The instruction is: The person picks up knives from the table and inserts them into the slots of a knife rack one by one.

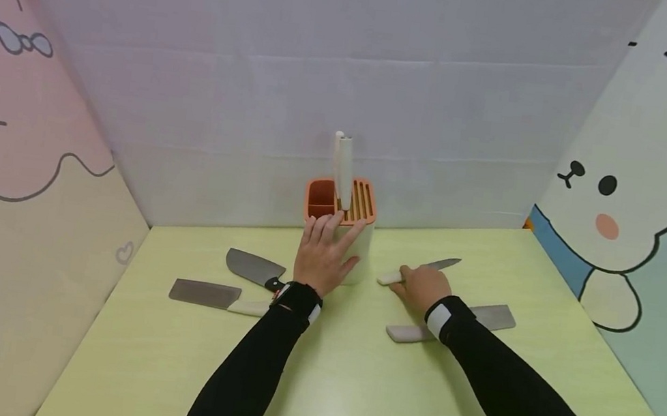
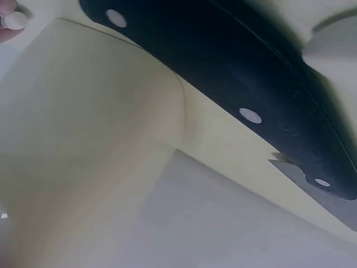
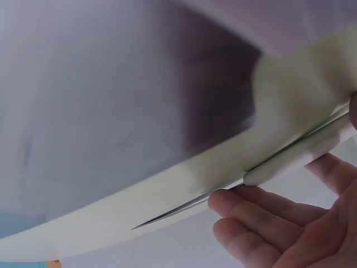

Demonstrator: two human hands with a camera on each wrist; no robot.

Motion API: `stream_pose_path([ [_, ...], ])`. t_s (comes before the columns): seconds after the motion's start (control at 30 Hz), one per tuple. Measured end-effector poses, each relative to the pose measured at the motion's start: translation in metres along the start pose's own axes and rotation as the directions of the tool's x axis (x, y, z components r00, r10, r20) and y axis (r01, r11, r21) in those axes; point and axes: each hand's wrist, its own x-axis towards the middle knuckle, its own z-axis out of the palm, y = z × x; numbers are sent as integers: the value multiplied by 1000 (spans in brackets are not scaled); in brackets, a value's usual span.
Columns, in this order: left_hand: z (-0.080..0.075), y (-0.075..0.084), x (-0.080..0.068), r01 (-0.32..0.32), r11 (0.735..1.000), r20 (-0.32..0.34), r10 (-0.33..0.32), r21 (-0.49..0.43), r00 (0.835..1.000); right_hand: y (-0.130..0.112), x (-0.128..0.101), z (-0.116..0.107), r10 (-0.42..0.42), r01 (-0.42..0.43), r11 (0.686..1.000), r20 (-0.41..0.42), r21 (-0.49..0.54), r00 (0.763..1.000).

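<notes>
My left hand [image 1: 320,256] rests on the white knife block [image 1: 360,256], fairly straight fingers reaching its orange slotted top. Two upright white handles [image 1: 344,168] rise from that top. To the right, my right hand [image 1: 425,289] pinches the white handle of a small pointed knife [image 1: 388,278], its blade aimed right and away; the right wrist view shows this knife [image 3: 301,158] with fingertips [image 3: 226,202] along it. Under the right wrist lies a cleaver with a pale handle [image 1: 408,334]. By the left wrist lies a black-handled cleaver [image 1: 254,267], its riveted handle [image 2: 240,78] large in the left wrist view.
Another cleaver [image 1: 204,293] with a white handle lies at the left, partly behind the left forearm. The pale yellow table [image 1: 338,387] meets a white back wall [image 1: 243,129]. Cartoon-printed panels stand at the left [image 1: 44,250] and right [image 1: 661,369].
</notes>
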Motion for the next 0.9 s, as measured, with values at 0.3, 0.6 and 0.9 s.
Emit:
stream_pose_path([
  [0.3,4,5,-2,2,994,-83,7,106,997,-1,-2,0,-9,10,1000,-30,22,1000],
  [0.6,2,4,-1,-1,994,-88,11,108,996,-2,-3,-1,-12,14,1000,-59,18,998],
  [0.9,5,4,-1,3,996,-100,7,93,995,2,-2,3,-75,79,996,-106,33,992],
])
